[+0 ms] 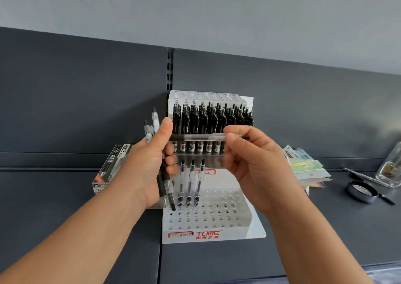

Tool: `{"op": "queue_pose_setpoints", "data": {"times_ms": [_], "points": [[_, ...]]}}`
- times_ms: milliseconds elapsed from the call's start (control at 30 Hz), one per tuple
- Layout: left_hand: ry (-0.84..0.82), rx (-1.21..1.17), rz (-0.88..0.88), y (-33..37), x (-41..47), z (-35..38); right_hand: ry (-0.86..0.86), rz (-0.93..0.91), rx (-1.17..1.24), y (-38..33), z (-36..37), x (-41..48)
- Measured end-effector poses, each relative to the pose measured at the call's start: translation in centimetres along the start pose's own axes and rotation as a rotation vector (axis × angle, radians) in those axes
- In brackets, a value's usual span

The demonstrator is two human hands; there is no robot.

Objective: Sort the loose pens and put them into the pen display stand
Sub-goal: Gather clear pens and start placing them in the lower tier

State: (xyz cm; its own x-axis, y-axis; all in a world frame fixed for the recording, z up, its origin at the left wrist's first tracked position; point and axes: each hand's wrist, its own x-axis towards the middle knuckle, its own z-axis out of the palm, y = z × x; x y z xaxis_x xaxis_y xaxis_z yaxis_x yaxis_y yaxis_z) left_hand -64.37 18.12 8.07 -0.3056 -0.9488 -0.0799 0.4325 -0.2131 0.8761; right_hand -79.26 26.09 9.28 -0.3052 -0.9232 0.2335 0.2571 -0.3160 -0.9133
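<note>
A pen point(199, 137) lies level in the air in front of the stand point(217, 218), held between both hands. Its barrel is clear, with a dark part toward its left end. The right hand point(253, 164) pinches it near its right end with curled fingers. The left hand point(149, 164) meets its left end at the thumb and also grips a bundle point(155, 121) of clear and black pens, which stick out above and below the fist.

The stand is white and stepped, drilled with rows of round holes, with a red TOME label on its front. Black pens point(212, 121) fill the top step; three clear pens point(191, 179) stand upright on the middle step.

On the dark shelf point(65, 197) a box point(112, 164) lies left of the stand. To the right are packets point(303, 166), a lid point(361, 191) and a jar point(390, 166).
</note>
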Motion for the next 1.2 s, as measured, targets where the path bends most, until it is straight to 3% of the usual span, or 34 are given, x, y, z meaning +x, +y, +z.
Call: {"op": "queue_pose_setpoints", "data": {"times_ms": [133, 433, 767, 967, 1067, 1133, 1200], "points": [[0.059, 0.079, 0.014, 0.2, 0.3, -0.5, -0.014, -0.033, -0.005, -1.1, -1.5, 0.2], [0.072, 0.281, 0.102, -0.5, 0.4, -0.8, 0.148, -0.246, -0.896, 1.0, -1.5, 0.3], [-0.007, 0.388, 0.144, -0.7, -0.3, -1.5, 0.11, -0.029, -1.157, 6.8, -1.8, 1.1], [-0.116, 0.366, 0.103, -0.5, -0.6, -1.7, 0.102, 0.049, -1.192, 6.6, -1.8, 1.4], [-0.172, 0.39, 0.092, -0.4, -0.9, -1.7, 0.148, -0.044, -1.225, 5.1, -1.4, 1.1], [-0.21, 0.421, 0.089, -0.5, -1.0, -1.4, 0.189, -0.131, -1.006, 3.9, -0.6, 0.7], [-0.241, 0.455, 0.091, -0.6, -1.2, -1.0, 0.139, -0.069, -0.632, 2.6, 0.5, 0.7]]}}
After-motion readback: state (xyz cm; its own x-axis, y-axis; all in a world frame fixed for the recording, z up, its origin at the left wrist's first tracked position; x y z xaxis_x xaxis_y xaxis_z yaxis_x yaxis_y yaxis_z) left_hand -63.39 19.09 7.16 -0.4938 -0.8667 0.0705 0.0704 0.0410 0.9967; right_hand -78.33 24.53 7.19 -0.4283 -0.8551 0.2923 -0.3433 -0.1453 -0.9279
